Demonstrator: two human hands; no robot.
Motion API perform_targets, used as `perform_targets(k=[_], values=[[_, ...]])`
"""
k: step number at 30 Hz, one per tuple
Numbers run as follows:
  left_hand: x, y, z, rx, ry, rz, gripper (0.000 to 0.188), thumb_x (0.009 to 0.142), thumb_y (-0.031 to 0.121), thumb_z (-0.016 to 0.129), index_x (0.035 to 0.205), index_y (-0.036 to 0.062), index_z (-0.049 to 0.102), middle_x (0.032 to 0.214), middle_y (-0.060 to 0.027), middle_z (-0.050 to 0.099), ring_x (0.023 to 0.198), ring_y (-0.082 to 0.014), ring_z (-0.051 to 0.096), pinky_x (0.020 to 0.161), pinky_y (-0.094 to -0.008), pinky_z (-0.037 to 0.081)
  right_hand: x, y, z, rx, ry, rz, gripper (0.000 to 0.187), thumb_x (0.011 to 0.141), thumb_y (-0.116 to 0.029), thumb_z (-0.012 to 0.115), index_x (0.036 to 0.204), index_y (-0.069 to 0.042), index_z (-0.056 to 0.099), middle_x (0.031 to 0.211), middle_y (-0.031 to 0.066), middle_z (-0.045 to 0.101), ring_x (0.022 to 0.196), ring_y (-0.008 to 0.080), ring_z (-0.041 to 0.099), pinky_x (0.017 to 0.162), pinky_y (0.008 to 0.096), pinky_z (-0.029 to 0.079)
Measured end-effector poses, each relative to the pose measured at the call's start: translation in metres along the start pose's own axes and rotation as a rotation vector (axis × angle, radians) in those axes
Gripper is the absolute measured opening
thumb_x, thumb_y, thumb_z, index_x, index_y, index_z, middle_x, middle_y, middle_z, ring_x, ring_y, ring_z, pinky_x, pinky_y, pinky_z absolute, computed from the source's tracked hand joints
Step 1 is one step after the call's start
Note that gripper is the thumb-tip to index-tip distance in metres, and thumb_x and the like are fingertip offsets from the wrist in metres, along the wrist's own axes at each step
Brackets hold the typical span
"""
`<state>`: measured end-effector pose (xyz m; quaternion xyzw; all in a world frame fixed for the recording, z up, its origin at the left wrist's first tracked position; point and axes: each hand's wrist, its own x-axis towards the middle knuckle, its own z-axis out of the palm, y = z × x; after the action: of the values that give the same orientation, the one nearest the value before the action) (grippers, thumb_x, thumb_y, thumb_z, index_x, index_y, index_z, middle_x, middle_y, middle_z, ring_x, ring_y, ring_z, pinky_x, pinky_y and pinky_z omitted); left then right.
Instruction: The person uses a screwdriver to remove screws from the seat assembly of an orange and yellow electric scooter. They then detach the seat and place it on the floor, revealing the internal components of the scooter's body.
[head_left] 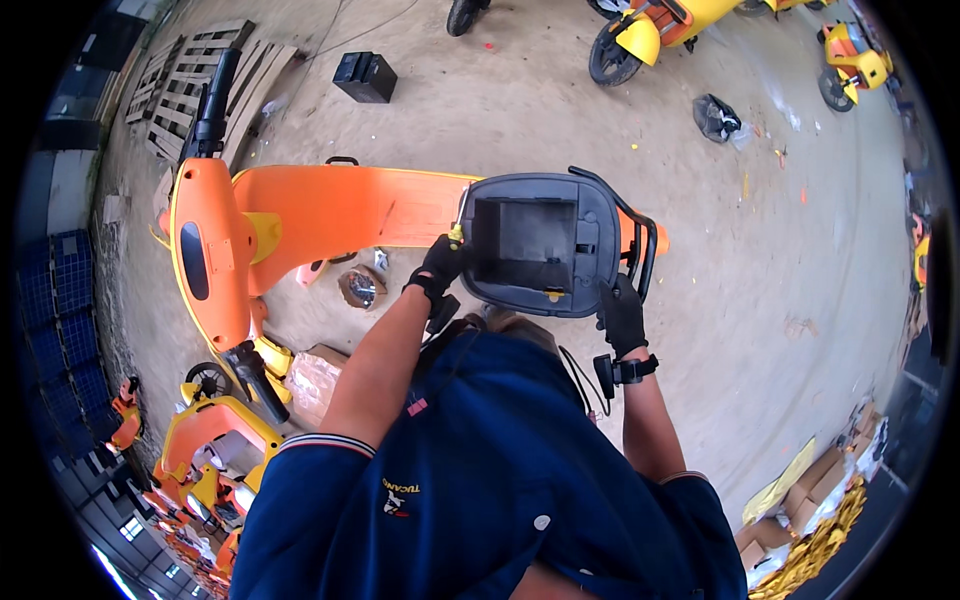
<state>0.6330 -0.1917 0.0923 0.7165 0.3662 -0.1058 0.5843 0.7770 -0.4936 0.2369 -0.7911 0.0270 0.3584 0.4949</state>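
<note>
A black open storage bin [525, 240], a scooter's under-seat box by its look, sits over the rear of an orange scooter [330, 205]. At the bin's left edge, my gloved left hand [443, 263] is closed around a screwdriver [456, 236] with a yellow handle, its shaft pointing away from me. My gloved right hand [623, 318] is closed on the bin's near right corner; part of its fingers is hidden there. A small yellow piece [553, 295] shows at the bin's near inner edge. Behind the bin curves a black grab rail [648, 250].
The scooter's handlebar [212, 110] rises at the left. Near its footboard stands a round container of small parts [360, 287]. A black box [365, 77] and wooden pallets [195, 85] lie beyond. Several yellow scooters [640, 38] stand far right; cardboard [815, 485] lies near right.
</note>
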Motion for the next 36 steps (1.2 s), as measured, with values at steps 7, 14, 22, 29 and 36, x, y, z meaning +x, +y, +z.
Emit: perform_targets(k=[7,14,22,29,36], values=[[-0.032,0.007,0.015,-0.291,0.161,0.065,0.026,0.088,0.020,0.063,0.107,0.0044,0.056,0.086,-0.0016,0.061,0.075,-0.0119,0.057,0.069,-0.0283,0.048,0.005,0.002,-0.007,-0.126,-0.043,0.004,0.020,0.093,-0.026,0.056,0.091,-0.007,0.052,0.058,-0.0007,0.045,0.045,0.0088,0.048,0.039,0.0245,0.041],[-0.071,-0.015,0.029,-0.385,-0.037,-0.142,0.028,0.086,0.028,0.065,0.103,0.0065,0.059,0.090,-0.0029,0.061,0.073,-0.0136,0.060,0.061,-0.0296,0.048,0.005,0.005,-0.008,-0.156,-0.055,0.028,0.021,0.093,-0.028,0.056,0.096,-0.008,0.051,0.059,0.0003,0.048,0.044,0.0102,0.048,0.039,0.0250,0.042],[-0.109,-0.022,0.035,-0.696,0.005,-0.188,0.023,0.088,0.026,0.064,0.092,0.0040,0.057,0.078,-0.0058,0.061,0.067,-0.0166,0.061,0.060,-0.0286,0.049,0.003,0.027,-0.009,-0.017,-0.081,0.076,0.021,0.091,-0.029,0.059,0.092,-0.009,0.054,0.063,-0.0003,0.048,0.048,0.0096,0.049,0.041,0.0236,0.042],[-0.108,-0.014,0.070,-0.959,0.086,-0.213,0.024,0.090,0.026,0.063,0.094,0.0037,0.056,0.079,-0.0098,0.061,0.068,-0.0192,0.062,0.062,-0.0328,0.053,0.007,0.021,-0.006,0.020,-0.109,0.095,0.019,0.089,-0.027,0.062,0.094,-0.009,0.056,0.065,-0.0013,0.049,0.050,0.0097,0.049,0.043,0.0238,0.043],[-0.089,-0.009,0.101,-1.185,0.147,-0.223,0.019,0.091,0.022,0.061,0.096,0.0031,0.058,0.080,-0.0112,0.063,0.068,-0.0228,0.064,0.063,-0.0354,0.056,0.015,0.015,-0.018,-0.176,-0.247,0.149,0.023,0.089,-0.027,0.062,0.097,-0.007,0.054,0.066,-0.0002,0.051,0.050,0.0110,0.051,0.044,0.0259,0.044]])
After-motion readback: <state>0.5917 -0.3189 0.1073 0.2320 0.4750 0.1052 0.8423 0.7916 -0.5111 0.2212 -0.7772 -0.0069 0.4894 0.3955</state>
